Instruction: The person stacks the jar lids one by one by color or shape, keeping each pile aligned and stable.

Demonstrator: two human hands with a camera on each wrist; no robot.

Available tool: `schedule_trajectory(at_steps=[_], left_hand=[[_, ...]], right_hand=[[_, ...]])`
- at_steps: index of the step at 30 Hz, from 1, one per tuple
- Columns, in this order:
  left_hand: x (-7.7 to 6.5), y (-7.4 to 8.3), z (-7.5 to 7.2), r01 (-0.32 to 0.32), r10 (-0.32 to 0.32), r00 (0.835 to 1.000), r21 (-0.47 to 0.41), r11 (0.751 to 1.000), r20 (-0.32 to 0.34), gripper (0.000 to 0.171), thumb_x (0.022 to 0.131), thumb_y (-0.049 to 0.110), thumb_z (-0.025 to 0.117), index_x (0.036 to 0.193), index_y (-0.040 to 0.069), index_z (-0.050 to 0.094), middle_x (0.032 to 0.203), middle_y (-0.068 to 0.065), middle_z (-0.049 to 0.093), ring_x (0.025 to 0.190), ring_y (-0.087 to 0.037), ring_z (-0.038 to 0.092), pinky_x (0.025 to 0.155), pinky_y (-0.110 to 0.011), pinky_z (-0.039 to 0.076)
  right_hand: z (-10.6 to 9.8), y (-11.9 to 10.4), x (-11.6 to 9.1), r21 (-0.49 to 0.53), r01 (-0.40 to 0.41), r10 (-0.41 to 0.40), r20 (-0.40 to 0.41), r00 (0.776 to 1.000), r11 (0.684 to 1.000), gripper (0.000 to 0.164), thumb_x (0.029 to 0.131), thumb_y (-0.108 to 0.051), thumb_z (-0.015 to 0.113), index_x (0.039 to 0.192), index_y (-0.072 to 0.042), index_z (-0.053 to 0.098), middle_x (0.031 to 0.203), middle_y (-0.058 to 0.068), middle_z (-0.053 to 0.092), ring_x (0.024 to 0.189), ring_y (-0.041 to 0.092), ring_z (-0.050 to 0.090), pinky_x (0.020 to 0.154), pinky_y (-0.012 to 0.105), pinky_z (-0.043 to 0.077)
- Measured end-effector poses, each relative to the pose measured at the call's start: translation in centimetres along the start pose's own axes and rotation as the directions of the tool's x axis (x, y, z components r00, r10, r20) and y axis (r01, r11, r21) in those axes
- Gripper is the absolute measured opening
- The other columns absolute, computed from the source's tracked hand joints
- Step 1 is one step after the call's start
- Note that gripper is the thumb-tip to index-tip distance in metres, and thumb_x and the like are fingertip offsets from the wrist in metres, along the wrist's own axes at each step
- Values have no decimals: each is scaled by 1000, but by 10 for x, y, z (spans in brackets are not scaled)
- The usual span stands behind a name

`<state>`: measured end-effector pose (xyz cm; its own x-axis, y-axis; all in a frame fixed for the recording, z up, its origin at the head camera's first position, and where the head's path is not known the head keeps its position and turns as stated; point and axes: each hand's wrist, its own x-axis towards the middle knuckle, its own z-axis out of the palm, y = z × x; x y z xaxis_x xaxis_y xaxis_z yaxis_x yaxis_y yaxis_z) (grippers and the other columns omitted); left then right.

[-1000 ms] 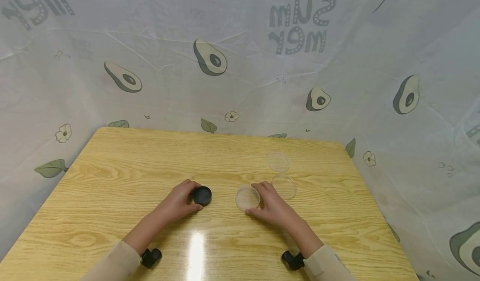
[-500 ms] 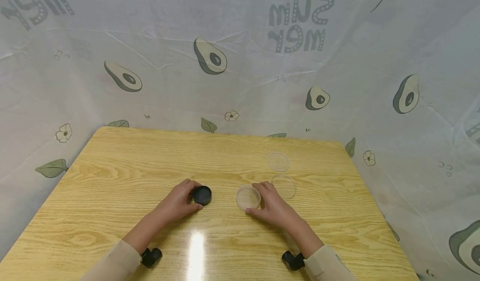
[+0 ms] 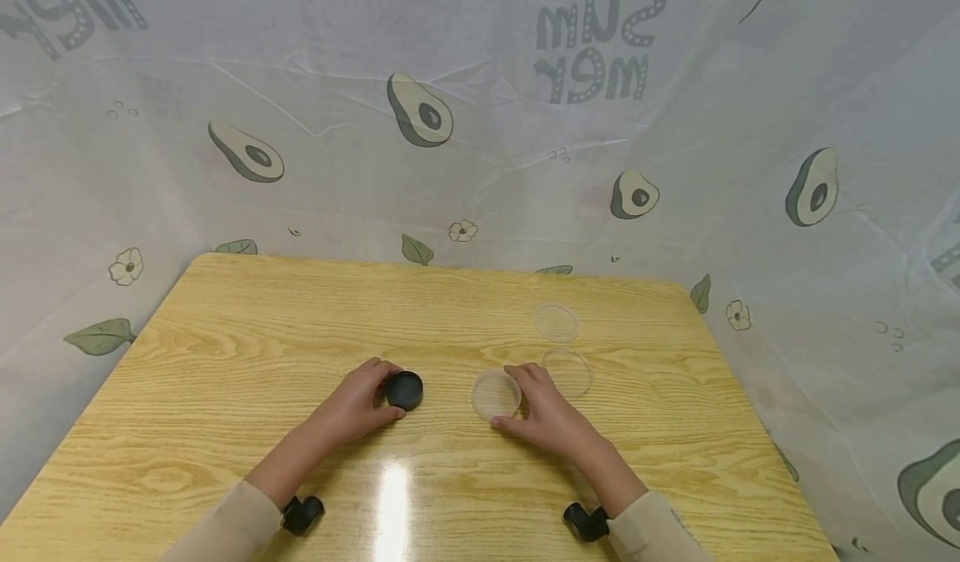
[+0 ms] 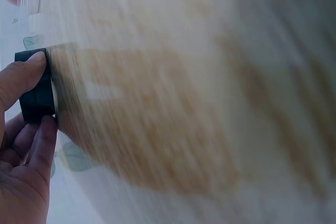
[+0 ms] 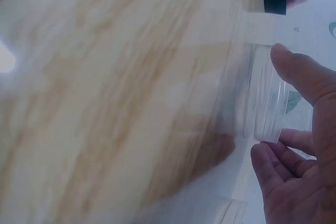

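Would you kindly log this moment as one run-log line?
left hand: grips black round lid | right hand: grips clear round dish | wooden table

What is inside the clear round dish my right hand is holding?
The clear dish shows only wood grain of the table through it; the right hand covers its near-right rim.

Table (image 3: 247, 362), centre of the head view: light wood-grain top, smooth and glossy, with a bright glare patch near the lower centre edge. Small round black container (image 3: 405, 391) at frame centre: opaque, matt, plastic-looking, smooth side wall in the left wrist view. Round dish (image 3: 496, 395) just right of it: clear, colourless, smooth, probably plastic. Two more clear dishes (image 3: 556, 323) (image 3: 568, 373) further right: same transparent look, thin rims. Backdrop sheet (image 3: 480, 128) across the upper frame: thin, whitish, faintly sheened, creased, printed with avocados. Sleeves (image 3: 232, 524) at the lower edge: beige cloth, matt.
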<state>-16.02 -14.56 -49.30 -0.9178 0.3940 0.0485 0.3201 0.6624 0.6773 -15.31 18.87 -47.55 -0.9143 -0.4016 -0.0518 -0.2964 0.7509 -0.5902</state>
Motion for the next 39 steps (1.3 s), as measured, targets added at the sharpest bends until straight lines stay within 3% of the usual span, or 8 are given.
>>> schedule_trajectory(at_steps=[7, 16, 22, 34, 39], left_hand=[[0, 0, 0, 2, -2, 1000, 5, 1000, 0, 50, 86, 14, 87, 129, 2, 65, 118, -10, 65, 107, -23, 67, 91, -40, 58], [0, 2, 0, 5, -5, 1000, -16, 1000, 2, 50, 86, 14, 87, 129, 1, 64, 118, -11, 65, 107, -23, 68, 90, -38, 59], [-1, 2, -1, 4, -4, 1000, -18, 1000, 0, 49, 86, 13, 87, 128, 1, 65, 117, -10, 65, 106, -23, 68, 89, -37, 59], [-2, 2, -2, 10, -10, 1000, -21, 1000, 4, 49, 86, 14, 87, 128, 1, 65, 117, -10, 65, 106, -24, 68, 89, -38, 59], [-1, 2, -1, 7, -7, 1000, -24, 1000, 7, 49, 87, 14, 87, 128, 1, 64, 118, -10, 65, 106, -24, 68, 89, -38, 59]], right_hand=[[1, 1, -1, -16, 3, -3, -17, 1000, 1000, 87, 90, -41, 84, 155, 1, 45, 146, 20, 52, 134, 34, 54, 110, 53, 50], [-9, 2, -3, 15, -50, 51, -30, 998, 999, 87, 91, -47, 80, 158, -4, 43, 149, 16, 49, 139, 34, 51, 112, 56, 48], [-18, 6, -6, 26, -27, 28, -57, 998, 999, 84, 93, -45, 79, 157, -2, 44, 146, 16, 52, 133, 34, 54, 109, 56, 50], [-38, 44, -12, -5, -90, 88, -181, 980, 996, 83, 97, -42, 75, 158, 1, 39, 153, 25, 44, 143, 44, 45, 110, 65, 46], [-47, 56, -13, -21, -144, 138, -185, 973, 989, 87, 97, -42, 75, 160, 1, 33, 159, 29, 34, 147, 50, 37, 112, 70, 42]])
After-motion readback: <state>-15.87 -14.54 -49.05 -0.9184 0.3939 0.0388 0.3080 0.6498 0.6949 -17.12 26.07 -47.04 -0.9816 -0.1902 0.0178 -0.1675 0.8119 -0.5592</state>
